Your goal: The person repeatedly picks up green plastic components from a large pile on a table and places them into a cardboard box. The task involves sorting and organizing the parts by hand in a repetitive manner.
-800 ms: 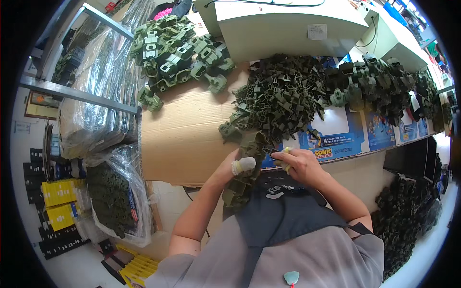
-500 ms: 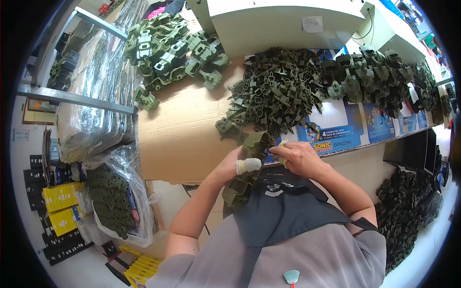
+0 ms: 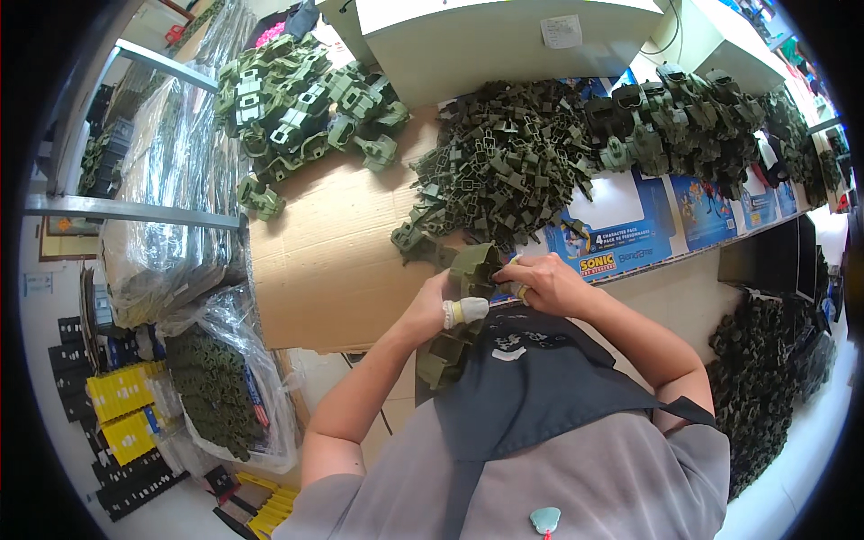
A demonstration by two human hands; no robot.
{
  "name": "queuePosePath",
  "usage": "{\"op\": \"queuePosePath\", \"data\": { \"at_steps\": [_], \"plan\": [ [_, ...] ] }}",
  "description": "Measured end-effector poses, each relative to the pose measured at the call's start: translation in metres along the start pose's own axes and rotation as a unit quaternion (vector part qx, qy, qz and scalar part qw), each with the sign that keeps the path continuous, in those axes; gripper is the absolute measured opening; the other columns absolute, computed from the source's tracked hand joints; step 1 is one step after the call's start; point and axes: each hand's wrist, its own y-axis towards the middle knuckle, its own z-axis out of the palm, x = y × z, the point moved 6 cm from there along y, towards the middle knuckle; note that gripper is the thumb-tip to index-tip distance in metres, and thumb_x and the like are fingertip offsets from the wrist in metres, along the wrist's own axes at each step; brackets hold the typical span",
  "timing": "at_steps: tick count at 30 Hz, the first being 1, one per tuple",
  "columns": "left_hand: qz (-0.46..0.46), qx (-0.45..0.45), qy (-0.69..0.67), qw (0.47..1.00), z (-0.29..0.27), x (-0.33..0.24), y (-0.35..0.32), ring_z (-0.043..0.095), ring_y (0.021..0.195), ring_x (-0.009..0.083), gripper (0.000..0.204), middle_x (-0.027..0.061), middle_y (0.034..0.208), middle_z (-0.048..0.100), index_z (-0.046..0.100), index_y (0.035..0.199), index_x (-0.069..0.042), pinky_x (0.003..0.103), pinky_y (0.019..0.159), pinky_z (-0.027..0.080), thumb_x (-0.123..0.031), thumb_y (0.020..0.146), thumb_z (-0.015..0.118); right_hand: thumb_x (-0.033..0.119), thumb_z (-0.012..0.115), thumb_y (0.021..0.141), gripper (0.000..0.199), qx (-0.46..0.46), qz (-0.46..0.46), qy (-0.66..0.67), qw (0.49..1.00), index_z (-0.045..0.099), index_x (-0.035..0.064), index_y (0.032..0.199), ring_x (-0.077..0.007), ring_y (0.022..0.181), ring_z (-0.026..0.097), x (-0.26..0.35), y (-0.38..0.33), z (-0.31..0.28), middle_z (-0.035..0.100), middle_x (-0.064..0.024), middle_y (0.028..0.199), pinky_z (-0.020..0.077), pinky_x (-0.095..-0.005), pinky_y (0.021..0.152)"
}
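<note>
My left hand (image 3: 430,313), with a pale finger cover on its thumb, is closed around a long olive-green molded plastic part (image 3: 472,268) in front of my apron. The part's lower end (image 3: 443,364) hangs below the hand, and its upper end is near the board's edge. On its right side my right hand (image 3: 551,286) has its fingers pinched together against the part's upper end. Finger covers show on it too. Whatever small thing its fingertips grip is hidden. Just beyond lies a heap of small green clip-like pieces (image 3: 508,166).
Brown cardboard (image 3: 324,270) covers the table on the left. Larger green molded parts are piled at the far left (image 3: 288,99) and far right (image 3: 679,121). Blue printed cardboard (image 3: 621,220) lines the right edge. Plastic-wrapped stacks (image 3: 175,171) and a metal frame (image 3: 135,210) stand at left.
My right hand has shifted slightly left, its fingers closer in against the green part. My left hand keeps its hold on the part. The whole view has shifted a little.
</note>
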Motion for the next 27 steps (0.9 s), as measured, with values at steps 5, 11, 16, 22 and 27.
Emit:
{"op": "queuePosePath", "data": {
  "at_steps": [5, 11, 16, 22, 27],
  "plan": [
    [-0.021, -0.01, 0.013, 1.0, -0.002, 0.01, 0.002, 0.052, 0.086, 0.0118, 0.05, 0.0052, 0.098, 0.056, 0.047, 0.11, -0.001, 0.027, 0.075, 0.044, -0.014, 0.068, 0.07, -0.003, 0.049, 0.057, 0.04, 0.019, 0.01, 0.012, 1.0, 0.058, 0.0094, 0.094, -0.0315, 0.071, 0.056, -0.004, -0.004, 0.007, 0.058, -0.0129, 0.078, 0.0461, -0.0402, 0.06],
    [-0.031, 0.035, 0.061, 0.997, 0.007, 0.009, 0.002, 0.052, 0.086, 0.0125, 0.05, 0.0058, 0.098, 0.056, 0.047, 0.111, -0.001, 0.027, 0.075, 0.043, -0.015, 0.069, 0.069, 0.003, 0.053, 0.066, 0.028, -0.002, -0.008, 0.03, 1.0, 0.053, 0.0073, 0.093, -0.0315, 0.069, 0.056, -0.005, -0.018, 0.022, 0.054, -0.0116, 0.074, 0.0447, -0.0413, 0.059],
    [-0.068, 0.026, 0.06, 0.996, 0.005, 0.006, 0.009, 0.051, 0.089, 0.0125, 0.051, 0.0056, 0.098, 0.056, 0.047, 0.112, -0.001, 0.027, 0.076, 0.043, -0.015, 0.068, 0.069, 0.001, 0.054, 0.065, 0.032, -0.026, 0.059, 0.046, 0.997, 0.055, 0.0083, 0.096, -0.0297, 0.076, 0.056, -0.014, -0.018, 0.027, 0.057, -0.0127, 0.08, 0.0455, -0.0386, 0.065],
    [-0.01, -0.107, -0.236, 0.966, -0.041, 0.007, 0.013, 0.06, 0.072, 0.0172, 0.048, 0.0095, 0.094, 0.058, 0.044, 0.114, -0.003, 0.028, 0.056, 0.051, -0.035, 0.08, 0.054, 0.003, 0.058, 0.064, 0.043, -0.167, 0.166, -0.115, 0.965, 0.053, 0.0141, 0.105, -0.0299, 0.089, 0.052, -0.156, -0.068, -0.001, 0.052, -0.0142, 0.1, 0.0437, -0.0381, 0.076],
    [0.012, -0.07, -0.395, 0.916, -0.057, 0.035, 0.012, 0.058, 0.085, 0.0228, 0.053, 0.0171, 0.102, 0.055, 0.043, 0.115, 0.001, 0.033, 0.07, 0.052, -0.041, 0.084, 0.046, 0.001, 0.056, 0.064, 0.036, -0.149, 0.27, -0.206, 0.929, 0.054, 0.0121, 0.098, -0.0306, 0.089, 0.052, -0.212, -0.09, 0.028, 0.052, -0.0129, 0.093, 0.0432, -0.0394, 0.076]
  ]
}}
